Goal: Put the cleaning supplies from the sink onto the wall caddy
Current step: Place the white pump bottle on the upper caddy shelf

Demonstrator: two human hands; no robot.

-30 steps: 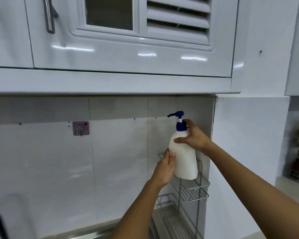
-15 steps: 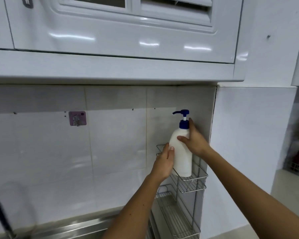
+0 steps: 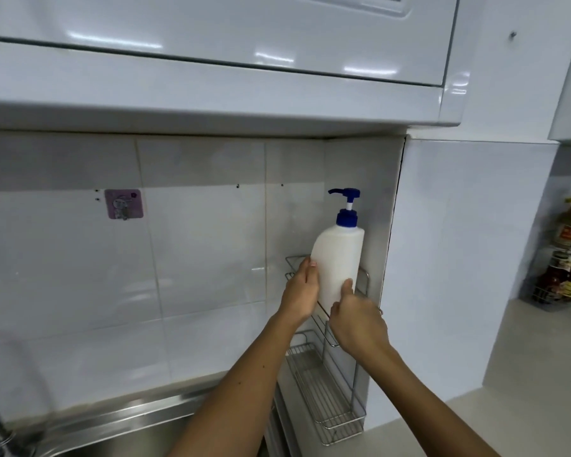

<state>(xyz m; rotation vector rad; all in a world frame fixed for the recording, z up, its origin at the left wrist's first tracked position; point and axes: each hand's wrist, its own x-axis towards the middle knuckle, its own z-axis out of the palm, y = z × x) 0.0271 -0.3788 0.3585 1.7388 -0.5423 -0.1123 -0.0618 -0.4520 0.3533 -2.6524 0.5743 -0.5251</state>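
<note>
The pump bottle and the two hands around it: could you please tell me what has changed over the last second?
The right hand slid down from the neck of the pump bottle to its lower edge. The bottle sank into the upper shelf of the wall caddy. The left hand stayed against the bottle's left side, and the lower shelf stayed bare.

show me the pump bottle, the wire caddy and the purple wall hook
pump bottle (image 3: 338, 258), head view, middle of white body
wire caddy (image 3: 327, 394), head view, lower shelf's wire floor
purple wall hook (image 3: 123, 204), head view, centre of the adhesive pad
</note>
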